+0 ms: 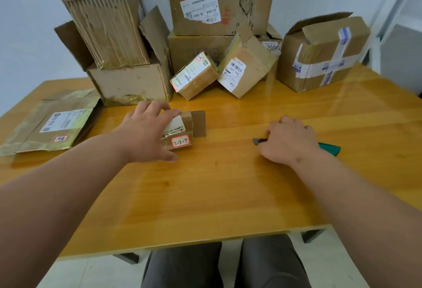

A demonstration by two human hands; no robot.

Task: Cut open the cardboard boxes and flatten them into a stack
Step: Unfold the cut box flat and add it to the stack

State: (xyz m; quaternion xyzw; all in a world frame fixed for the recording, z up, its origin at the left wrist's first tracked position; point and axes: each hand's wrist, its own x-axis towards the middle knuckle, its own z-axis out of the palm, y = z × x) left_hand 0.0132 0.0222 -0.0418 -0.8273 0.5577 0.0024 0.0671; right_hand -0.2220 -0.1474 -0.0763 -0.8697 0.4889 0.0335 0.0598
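A small taped cardboard box (182,131) with a "3-3-4" sticker lies on the wooden table (205,185), one end flap standing open. My left hand (148,132) grips it from the left, fingers over the top and thumb at its near side. My right hand (288,139) lies over a green-handled utility knife (330,148) on the table, fingers curled round it; the blade tip pokes out to the left. A flattened box (52,123) with a white label lies at the table's left edge.
Several cardboard boxes crowd the back of the table: a stack at the left (114,43), a tall stack in the middle (219,4), two small tilted parcels (194,75) (244,68), and a taped box at the right (324,52). My knees are below the near edge.
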